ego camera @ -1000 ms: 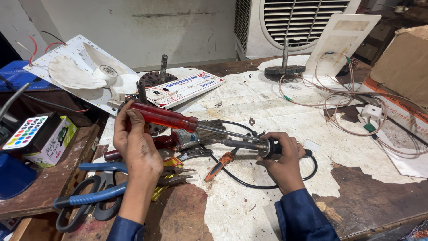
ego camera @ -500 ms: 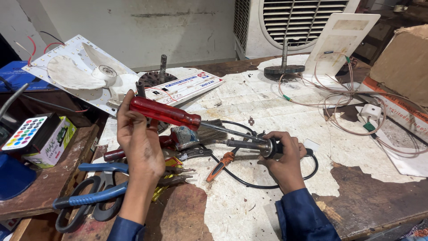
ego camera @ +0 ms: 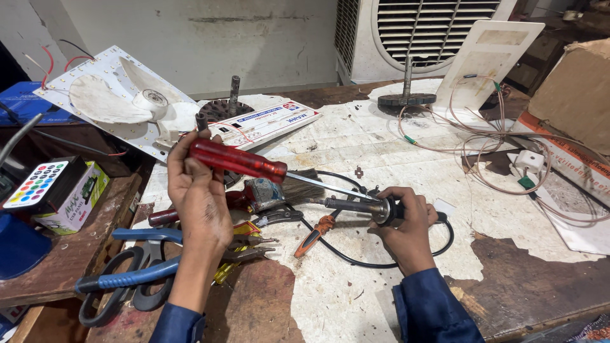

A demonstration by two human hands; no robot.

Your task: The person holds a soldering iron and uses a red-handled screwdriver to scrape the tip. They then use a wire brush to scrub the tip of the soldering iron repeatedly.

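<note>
Red screwdriver (ego camera: pixel 238 161) gripped in left hand (ego camera: pixel 198 194) | soldering iron (ego camera: pixel 356 206) gripped in right hand (ego camera: pixel 406 222) | tip at iron

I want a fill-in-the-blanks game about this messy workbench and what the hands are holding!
1. The left hand holds a screwdriver with a ____ handle.
2. The right hand grips a soldering iron with a ____ cord.
3. The big scissors near the left arm have ____ handles.

Missing words: red; black; blue.
</note>
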